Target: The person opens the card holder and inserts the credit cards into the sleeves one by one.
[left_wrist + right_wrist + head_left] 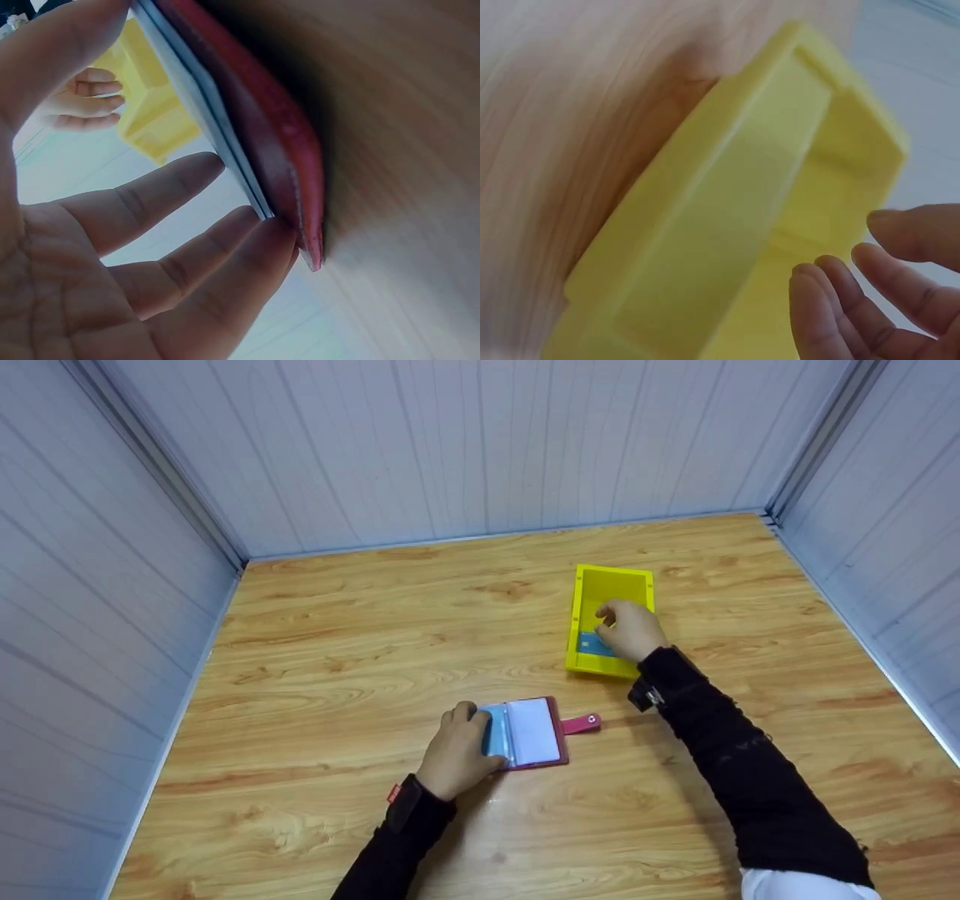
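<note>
A small card holder [535, 733] with a red cover lies spread on the table, a pink snap strap out to its right. Its left side carries a blue page or card [495, 735]; the right side shows white. My left hand [459, 750] grips the left side by its edges, and in the left wrist view the fingertips touch the page edges and red cover [300, 150]. Inside a yellow bin [611, 664] is a blue card [591, 643], partly hidden by my right hand [634, 631]. The right hand's fingers are loosely bent over the bin, nothing between them.
The wood-grain table [337, 660] is bounded by pale panel walls [450, 450] at the back and both sides. The bin stands behind and to the right of the card holder.
</note>
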A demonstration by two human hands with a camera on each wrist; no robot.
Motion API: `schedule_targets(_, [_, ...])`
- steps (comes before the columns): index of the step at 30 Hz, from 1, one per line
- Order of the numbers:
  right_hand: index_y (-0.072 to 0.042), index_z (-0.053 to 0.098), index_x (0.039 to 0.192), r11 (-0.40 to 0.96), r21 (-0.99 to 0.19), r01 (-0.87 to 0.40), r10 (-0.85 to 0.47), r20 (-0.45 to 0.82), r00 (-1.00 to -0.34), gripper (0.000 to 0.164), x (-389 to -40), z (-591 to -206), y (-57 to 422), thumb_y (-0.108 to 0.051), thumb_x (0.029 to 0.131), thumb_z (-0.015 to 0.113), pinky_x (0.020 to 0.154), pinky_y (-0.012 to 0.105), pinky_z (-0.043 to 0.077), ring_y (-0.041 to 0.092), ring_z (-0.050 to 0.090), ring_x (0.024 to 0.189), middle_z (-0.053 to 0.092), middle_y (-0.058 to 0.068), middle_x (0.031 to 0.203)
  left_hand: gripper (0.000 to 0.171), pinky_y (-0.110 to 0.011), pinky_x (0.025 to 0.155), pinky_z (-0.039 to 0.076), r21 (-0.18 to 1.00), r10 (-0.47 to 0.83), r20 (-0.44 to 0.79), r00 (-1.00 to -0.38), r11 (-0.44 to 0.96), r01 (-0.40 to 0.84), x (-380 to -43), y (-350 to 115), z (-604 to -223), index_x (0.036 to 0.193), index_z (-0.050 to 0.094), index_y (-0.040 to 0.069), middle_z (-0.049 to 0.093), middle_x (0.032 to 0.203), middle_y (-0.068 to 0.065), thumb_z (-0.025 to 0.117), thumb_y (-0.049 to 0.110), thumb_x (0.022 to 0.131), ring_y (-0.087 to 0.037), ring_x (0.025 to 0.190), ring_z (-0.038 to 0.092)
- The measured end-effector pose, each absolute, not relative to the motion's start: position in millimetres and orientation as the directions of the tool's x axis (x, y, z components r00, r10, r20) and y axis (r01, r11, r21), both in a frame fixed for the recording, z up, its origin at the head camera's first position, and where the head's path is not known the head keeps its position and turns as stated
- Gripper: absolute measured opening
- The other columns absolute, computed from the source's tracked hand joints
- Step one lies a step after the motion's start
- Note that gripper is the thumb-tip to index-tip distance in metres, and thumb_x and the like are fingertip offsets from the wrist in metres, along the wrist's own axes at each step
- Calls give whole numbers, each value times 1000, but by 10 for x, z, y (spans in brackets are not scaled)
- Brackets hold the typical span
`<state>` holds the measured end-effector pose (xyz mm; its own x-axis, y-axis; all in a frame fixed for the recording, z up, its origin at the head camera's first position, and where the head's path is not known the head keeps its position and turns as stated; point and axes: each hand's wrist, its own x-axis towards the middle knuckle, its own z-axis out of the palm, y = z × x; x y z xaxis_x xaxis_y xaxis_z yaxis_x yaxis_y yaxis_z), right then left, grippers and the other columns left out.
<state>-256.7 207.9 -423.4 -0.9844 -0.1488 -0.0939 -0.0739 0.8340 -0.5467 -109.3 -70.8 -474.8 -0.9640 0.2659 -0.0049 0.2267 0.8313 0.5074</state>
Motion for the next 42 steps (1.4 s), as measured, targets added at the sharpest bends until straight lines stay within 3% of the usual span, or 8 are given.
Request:
schedule_targets(6, [7,59,125,909,-409,-87,-173,-178,-969,42,-2672,-4354,2027,-15,90,63,94,50,47,37,59,107,63,26,121,68,-50,97,47,506,275,8,-961,828,241,-1094,-715,-4754,126,59,-3,50,133,-25,86,28,73,-42,122,48])
schedule_targets(13, [8,56,129,943,-327,-57,-152,-273,-950,47,-2747,-4426,1986,-15,90,64,103,50,44,38,57,117,59,25,130,68,-50,97,47,509,271,6,-963,828,236,-1093,-713,-4747,125,60,-4,50,133,-24,87,28,71,-40,121,49])
schedule_targets(17, [8,59,122,954,-295,-50,-138,-287,-948,39,-2776,-4449,1979,-14,90,64,97,48,46,34,58,104,63,24,120,68,-50,98,47,510,266,-2,-964,829,228,-1098,-712,-4756,126,60,-3,50,134,-23,86,29,72,-40,122,48])
schedule_targets(25, [6,65,99,957,-284,-59,-141,-276,-951,23,-2829,-4458,1984,-13,85,67,72,36,45,25,53,77,66,16,94,68,-49,98,47,507,266,-5,-964,831,226,-1092,-709,-4748,126,59,-2,50,134,-23,86,29,72,-40,121,49])
schedule_targets(33, [5,66,98,966,-240,-92,-162,-293,-942,24,-2889,-4478,2006,-15,84,65,69,34,43,25,53,74,66,15,91,67,-49,97,47,511,271,-4,-963,828,231,-1103,-710,-4753,126,60,-2,51,134,-23,86,30,73,-40,120,49])
schedule_targets(42, [4,64,95,973,-202,-115,-170,-281,-945,26,-2888,-4473,1996,-21,86,63,73,41,45,30,53,82,57,19,99,68,-48,100,46,513,267,-22,-963,830,219,-1115,-715,-4751,127,60,-2,50,135,-23,86,31,73,-40,123,48])
